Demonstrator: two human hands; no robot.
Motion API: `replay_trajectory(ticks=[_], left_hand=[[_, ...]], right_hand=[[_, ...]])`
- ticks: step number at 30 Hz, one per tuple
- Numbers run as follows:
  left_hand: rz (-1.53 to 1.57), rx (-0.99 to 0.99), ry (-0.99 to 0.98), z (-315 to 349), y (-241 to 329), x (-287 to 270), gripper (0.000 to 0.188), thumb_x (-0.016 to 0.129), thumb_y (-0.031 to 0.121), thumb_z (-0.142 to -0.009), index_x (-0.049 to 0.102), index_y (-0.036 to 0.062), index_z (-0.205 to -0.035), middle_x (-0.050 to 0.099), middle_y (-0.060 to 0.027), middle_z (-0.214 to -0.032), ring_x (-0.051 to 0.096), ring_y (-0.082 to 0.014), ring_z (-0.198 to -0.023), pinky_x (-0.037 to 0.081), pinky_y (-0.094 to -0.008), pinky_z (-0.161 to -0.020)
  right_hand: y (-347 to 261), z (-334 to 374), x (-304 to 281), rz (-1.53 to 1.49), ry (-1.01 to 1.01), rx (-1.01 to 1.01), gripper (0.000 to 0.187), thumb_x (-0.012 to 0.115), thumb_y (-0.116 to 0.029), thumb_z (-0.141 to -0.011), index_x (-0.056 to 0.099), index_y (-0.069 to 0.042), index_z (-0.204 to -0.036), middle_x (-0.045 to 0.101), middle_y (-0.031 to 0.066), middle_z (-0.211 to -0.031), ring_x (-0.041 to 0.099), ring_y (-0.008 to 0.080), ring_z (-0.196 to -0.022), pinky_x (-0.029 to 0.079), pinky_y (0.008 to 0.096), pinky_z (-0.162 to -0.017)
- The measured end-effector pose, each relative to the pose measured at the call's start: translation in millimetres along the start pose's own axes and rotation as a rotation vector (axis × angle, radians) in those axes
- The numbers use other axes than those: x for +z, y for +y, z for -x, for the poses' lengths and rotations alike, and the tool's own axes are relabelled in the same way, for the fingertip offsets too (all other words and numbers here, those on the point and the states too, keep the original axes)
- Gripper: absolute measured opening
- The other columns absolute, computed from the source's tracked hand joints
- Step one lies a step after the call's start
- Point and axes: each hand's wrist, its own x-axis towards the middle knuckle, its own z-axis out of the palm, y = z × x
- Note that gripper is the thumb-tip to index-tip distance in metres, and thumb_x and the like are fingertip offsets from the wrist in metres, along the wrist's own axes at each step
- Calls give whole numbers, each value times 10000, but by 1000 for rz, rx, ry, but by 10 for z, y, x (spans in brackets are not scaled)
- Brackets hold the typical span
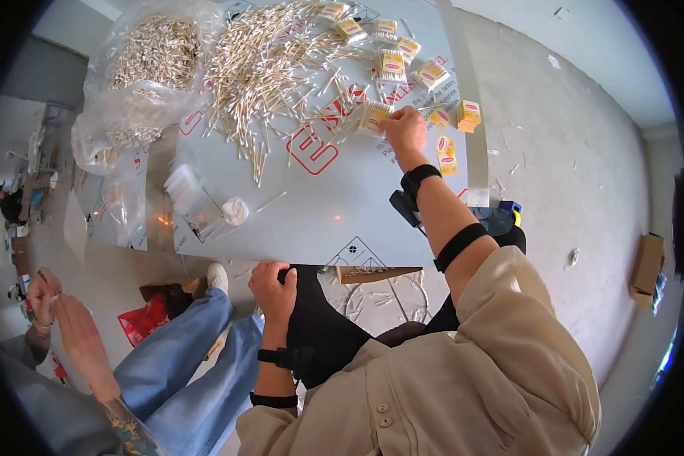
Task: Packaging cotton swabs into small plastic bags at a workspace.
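My right hand (406, 131) is closed on the near right end of a small clear pack of cotton swabs (374, 118) with a yellow label, which lies on the table. Its fingertips are partly hidden behind the hand. Small yellow cards (446, 154) lie just right of my wrist, with a stack of yellow cards (469, 115) at the table's right edge. My left hand (273, 290) rests by the table's near edge above my leg, thumb apart from loosely bent fingers, with nothing seen in it. Several filled swab packs (391, 67) sit beyond my right hand.
A big heap of loose cotton swabs (254, 68) covers the far middle of the table (304, 220). Clear bags of swabs (156, 57) stand far left. Nearer are a clear container (184, 186) and a white roll (235, 211). A co-worker's hands (68, 323) are at lower left.
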Motion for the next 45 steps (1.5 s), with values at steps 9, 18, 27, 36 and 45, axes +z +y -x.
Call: replay_trajectory(ticks=[9, 18, 27, 36, 45], left_hand=[[364, 132, -154, -532, 614, -1, 83, 628, 89, -798, 595, 13, -810, 594, -139, -793, 604, -309, -730, 486, -374, -659], [500, 44, -296, -47, 770, 375, 86, 618, 91, -821, 595, 8, -818, 600, -136, -756, 610, -276, -674, 488, -350, -607], [481, 237, 64, -1072, 1083, 76, 82, 604, 71, -831, 590, -10, -822, 586, -142, -714, 572, -263, -605, 456, -332, -563], [554, 98, -148, -1139, 1169, 646, 78, 606, 64, -832, 600, -10, -812, 588, -82, -631, 548, -188, -546, 459, -309, -557], [417, 446, 535, -1318, 1663, -331, 285, 693, 24, -767, 613, 42, -1040, 614, -65, -961, 575, -174, -896, 464, -289, -730]], right_hand=[[157, 370, 31, 92, 221, -865, 328, 752, -107, -629, 605, -83, -922, 569, 129, -1124, 544, 320, -1049, 468, 384, -860], [239, 14, 24, 320, 97, -1320, 216, 584, -21, -723, 586, -20, -940, 581, 114, -994, 566, 299, -964, 518, 362, -796], [-50, 147, -250, 100, 82, -818, 149, 644, -119, -753, 571, 3, -797, 614, 191, -831, 598, 386, -828, 497, 435, -734], [83, -138, 85, 79, 57, -80, 231, 702, -161, -673, 670, 26, -805, 677, 219, -847, 668, 356, -826, 530, 408, -743], [-650, 681, -731, -1188, -834, 487, 158, 596, -10, -776, 501, -77, -669, 402, -44, -557, 279, 18, -420, 182, 173, -370]])
